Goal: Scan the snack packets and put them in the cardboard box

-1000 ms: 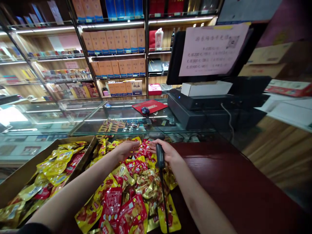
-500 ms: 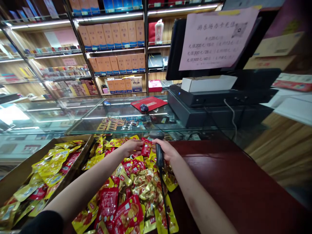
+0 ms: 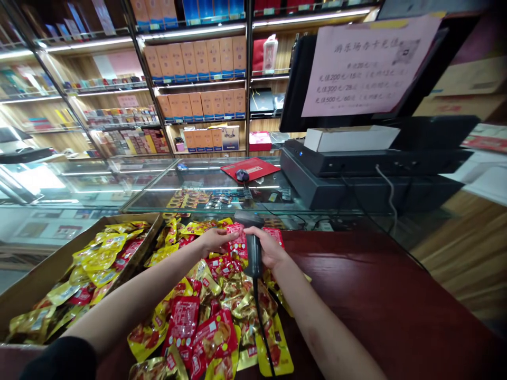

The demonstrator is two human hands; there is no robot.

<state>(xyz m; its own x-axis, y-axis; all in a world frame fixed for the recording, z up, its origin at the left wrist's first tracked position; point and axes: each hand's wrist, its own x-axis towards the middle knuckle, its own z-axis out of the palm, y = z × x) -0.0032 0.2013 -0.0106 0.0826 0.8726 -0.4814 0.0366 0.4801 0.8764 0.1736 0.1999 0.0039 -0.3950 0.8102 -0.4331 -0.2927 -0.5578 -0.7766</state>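
My right hand (image 3: pixel 268 249) is closed around the handle of a black handheld barcode scanner (image 3: pixel 254 256). The scanner's cable runs down over the pile toward me. At the scanner's left, my left hand (image 3: pixel 216 241) pinches the edge of a red snack packet (image 3: pixel 236 243), which is partly covered by the fingers and the scanner. Beneath both hands spreads a heap of red, yellow and gold snack packets (image 3: pixel 214 338). Another red packet (image 3: pixel 276 236) shows just beyond my right hand.
An open cardboard box (image 3: pixel 34 272) of similar packets stands at left. Behind the heap is a glass counter (image 3: pixel 190 179) with a mouse (image 3: pixel 242 174) on a red mat (image 3: pixel 259 168). A monitor (image 3: pixel 293 84) with a taped paper stands at right, over a dark brown tabletop (image 3: pixel 340 285).
The view has shifted slightly. My right hand has brought the scanner a little left, nearer my left hand. My left fingers have closed on the red packet's edge.
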